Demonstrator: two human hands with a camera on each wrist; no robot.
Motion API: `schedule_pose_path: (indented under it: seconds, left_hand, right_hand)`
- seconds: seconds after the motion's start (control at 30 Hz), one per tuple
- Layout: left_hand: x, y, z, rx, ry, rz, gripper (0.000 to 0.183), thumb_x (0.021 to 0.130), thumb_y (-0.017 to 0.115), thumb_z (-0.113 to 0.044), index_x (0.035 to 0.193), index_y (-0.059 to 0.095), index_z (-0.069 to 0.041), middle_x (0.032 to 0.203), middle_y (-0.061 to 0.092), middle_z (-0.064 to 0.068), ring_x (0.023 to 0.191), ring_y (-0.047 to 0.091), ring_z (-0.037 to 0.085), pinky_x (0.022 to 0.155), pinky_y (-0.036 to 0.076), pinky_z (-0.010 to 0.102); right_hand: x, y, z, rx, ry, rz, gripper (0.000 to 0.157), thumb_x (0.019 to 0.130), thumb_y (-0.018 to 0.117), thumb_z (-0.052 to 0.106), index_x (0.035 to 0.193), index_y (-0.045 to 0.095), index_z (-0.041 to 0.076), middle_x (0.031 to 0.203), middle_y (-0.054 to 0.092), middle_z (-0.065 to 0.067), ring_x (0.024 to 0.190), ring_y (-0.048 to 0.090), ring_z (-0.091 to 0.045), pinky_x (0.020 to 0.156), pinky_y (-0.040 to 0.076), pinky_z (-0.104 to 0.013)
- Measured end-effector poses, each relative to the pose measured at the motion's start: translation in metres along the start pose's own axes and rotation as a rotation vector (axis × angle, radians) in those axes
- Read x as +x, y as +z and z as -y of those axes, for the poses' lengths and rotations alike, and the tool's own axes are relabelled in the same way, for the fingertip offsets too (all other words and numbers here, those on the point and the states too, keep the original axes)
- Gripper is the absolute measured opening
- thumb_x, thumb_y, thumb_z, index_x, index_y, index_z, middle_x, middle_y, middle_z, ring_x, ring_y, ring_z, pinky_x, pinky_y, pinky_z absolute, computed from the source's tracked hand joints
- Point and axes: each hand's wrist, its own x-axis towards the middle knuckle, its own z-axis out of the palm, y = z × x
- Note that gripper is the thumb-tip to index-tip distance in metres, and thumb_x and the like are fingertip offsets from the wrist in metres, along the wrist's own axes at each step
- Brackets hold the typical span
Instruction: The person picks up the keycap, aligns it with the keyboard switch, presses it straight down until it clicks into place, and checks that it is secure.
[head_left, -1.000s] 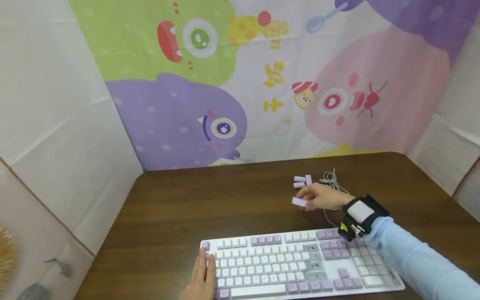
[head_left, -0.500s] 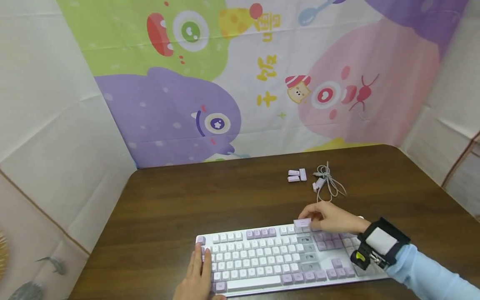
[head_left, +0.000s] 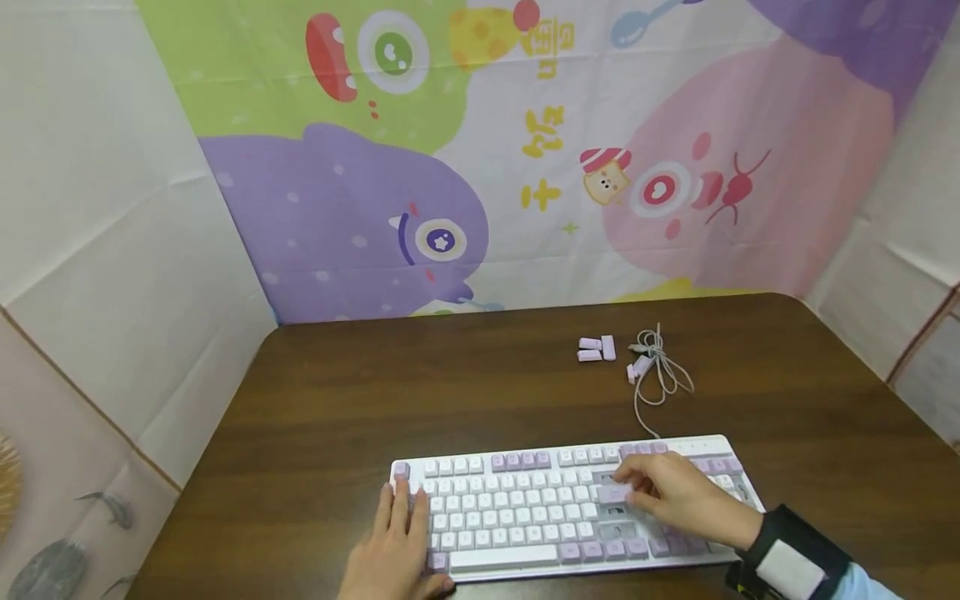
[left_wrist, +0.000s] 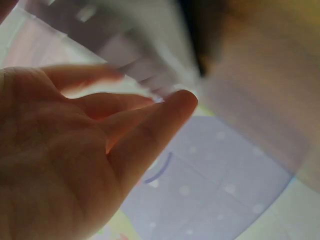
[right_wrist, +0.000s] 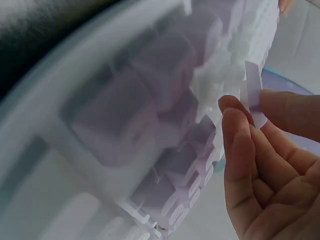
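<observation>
A white and lilac keyboard (head_left: pixel 510 508) lies on the brown table. My right hand (head_left: pixel 678 496) pinches a long lilac keycap (head_left: pixel 613 494) between thumb and fingers, low over the right part of the main key block. In the right wrist view the same keycap (right_wrist: pixel 255 92) is edge-on, its pale underside facing the keys. Grey gaps without caps show above and below it, one being a grey key slot (head_left: pixel 618 531). At the keyboard's left end my left hand (head_left: pixel 388 542) rests with fingers straight along the edge; its palm (left_wrist: pixel 55 150) fills much of the left wrist view.
Several loose lilac keycaps (head_left: pixel 590 355) lie behind the keyboard. Right of them sits a bundled grey cable (head_left: pixel 658 358), with small lilac pieces (head_left: pixel 639 367) by it, running to the keyboard's back edge. A cartoon-printed cloth (head_left: pixel 525 167) hangs behind the table (head_left: pixel 360 392).
My right hand has brought the long lilac keycap from behind the keyboard, over its back edge, down to the gaps among the keys. My left hand stays at the left end.
</observation>
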Motion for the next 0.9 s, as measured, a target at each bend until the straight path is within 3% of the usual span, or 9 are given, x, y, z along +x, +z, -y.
schedule_pose_path:
  seconds: [0.07,0.13,0.2,0.27,0.37,0.5,0.63,0.9]
  left_hand:
    - [0.007,-0.010,-0.009,0.071,0.086,-0.092,0.083,0.060,0.078,-0.050,0.122,0.055,0.000,0.133,0.047,0.029,0.122,0.048,0.044,0.070,0.054,0.046]
    - [0.018,-0.021,-0.022,0.141,0.185,-0.226,0.065,0.061,0.078,-0.048,0.110,0.064,-0.007,0.120,0.060,0.018,0.111,0.058,0.032,0.071,0.054,0.039]
    - [0.033,-0.028,-0.040,0.160,0.264,-0.332,0.045,0.062,0.079,-0.043,0.096,0.070,-0.015,0.100,0.068,0.004,0.093,0.064,0.020,0.062,0.053,0.031]
    - [0.051,-0.030,-0.061,0.156,0.334,-0.390,0.028,0.063,0.079,-0.040,0.082,0.070,-0.022,0.080,0.066,-0.006,0.075,0.063,0.011,0.051,0.047,0.026]
    - [0.078,-0.021,-0.091,0.142,0.407,-0.349,0.014,0.066,0.078,-0.038,0.070,0.068,-0.028,0.065,0.060,-0.012,0.058,0.058,0.006,0.041,0.036,0.023]
    - [0.100,-0.002,-0.120,0.195,0.469,-0.267,0.016,0.068,0.076,-0.038,0.061,0.065,-0.027,0.059,0.060,-0.010,0.051,0.055,0.007,0.038,0.032,0.023]
    - [0.107,0.011,-0.133,0.234,0.492,-0.272,0.018,0.067,0.075,-0.033,0.057,0.062,-0.025,0.056,0.059,-0.009,0.048,0.053,0.008,0.036,0.033,0.025]
    - [0.109,0.012,-0.141,0.248,0.481,-0.249,0.016,0.067,0.074,-0.034,0.059,0.064,-0.025,0.057,0.060,-0.008,0.048,0.054,0.010,0.035,0.032,0.026]
  right_hand:
    - [-0.002,0.002,0.003,-0.023,0.002,-0.013,0.012,0.076,0.068,0.004,0.087,0.066,0.007,0.076,0.066,0.003,0.068,0.055,0.002,0.059,0.046,-0.020]
    - [-0.004,0.002,0.005,-0.043,0.012,-0.020,0.011,0.076,0.069,0.005,0.085,0.065,0.009,0.076,0.066,0.005,0.067,0.055,0.002,0.059,0.046,-0.020]
    - [-0.005,0.003,0.007,-0.070,0.023,-0.027,0.010,0.076,0.069,0.007,0.086,0.067,0.010,0.074,0.064,0.007,0.066,0.053,0.003,0.058,0.044,-0.020]
    - [-0.007,0.004,0.008,-0.133,-0.006,-0.063,0.010,0.076,0.071,0.008,0.085,0.068,0.011,0.075,0.064,0.008,0.067,0.054,0.001,0.059,0.044,-0.021]
    - [-0.010,0.009,0.007,-0.255,-0.067,-0.144,0.011,0.073,0.073,0.011,0.082,0.071,0.016,0.077,0.062,0.010,0.071,0.058,-0.006,0.061,0.047,-0.025]
    - [-0.013,0.015,0.006,-0.373,-0.124,-0.246,0.012,0.069,0.077,0.013,0.079,0.072,0.018,0.078,0.060,0.010,0.077,0.062,-0.013,0.063,0.050,-0.028]
    - [-0.013,0.018,0.004,-0.412,-0.166,-0.299,0.013,0.066,0.078,0.012,0.076,0.073,0.017,0.073,0.057,0.010,0.071,0.057,-0.010,0.057,0.047,-0.024]
    - [-0.016,0.023,-0.002,-0.473,-0.255,-0.391,0.017,0.058,0.081,0.010,0.070,0.072,0.018,0.069,0.051,0.010,0.064,0.049,-0.007,0.050,0.038,-0.018]
